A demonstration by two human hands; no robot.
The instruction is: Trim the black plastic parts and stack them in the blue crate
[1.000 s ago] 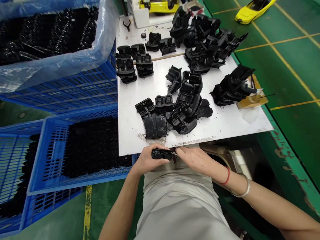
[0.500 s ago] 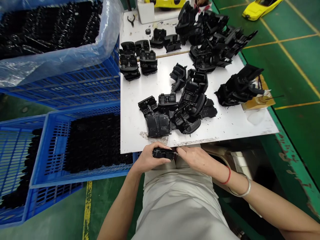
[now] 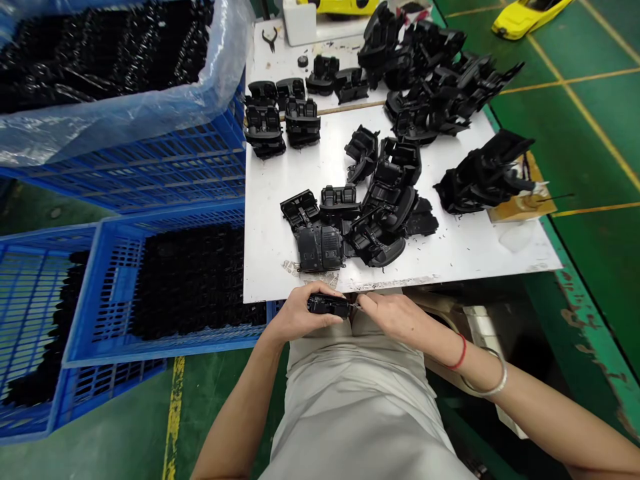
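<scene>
Just below the table's front edge, my left hand (image 3: 296,315) grips a black plastic car interior part (image 3: 328,305) between thumb and fingers. My right hand (image 3: 393,316) is closed on a thin metal-tipped tool (image 3: 355,306). The tool's tip meets the right end of the part; most of the tool is hidden by my fingers, so its kind does not show. Beyond my hands, similar black interior parts with moulded seats (image 3: 339,200) lie in a loose group on the white tabletop (image 3: 285,280). One flat-backed black part (image 3: 320,248) lies nearest to my left hand.
Blue crates (image 3: 165,357) of black parts stand at the left, the upper one lined with clear plastic (image 3: 227,63). Pliers (image 3: 270,40) lie at the back. More black parts (image 3: 425,73) are heaped at the back right, near a yellowish box (image 3: 517,210). A yellow toy car body (image 3: 525,19) shows beyond.
The whole view has shifted slightly, with the table and crates a little further right. My right hand and the tool tip have drawn slightly rightward; the left hand keeps its hold.
</scene>
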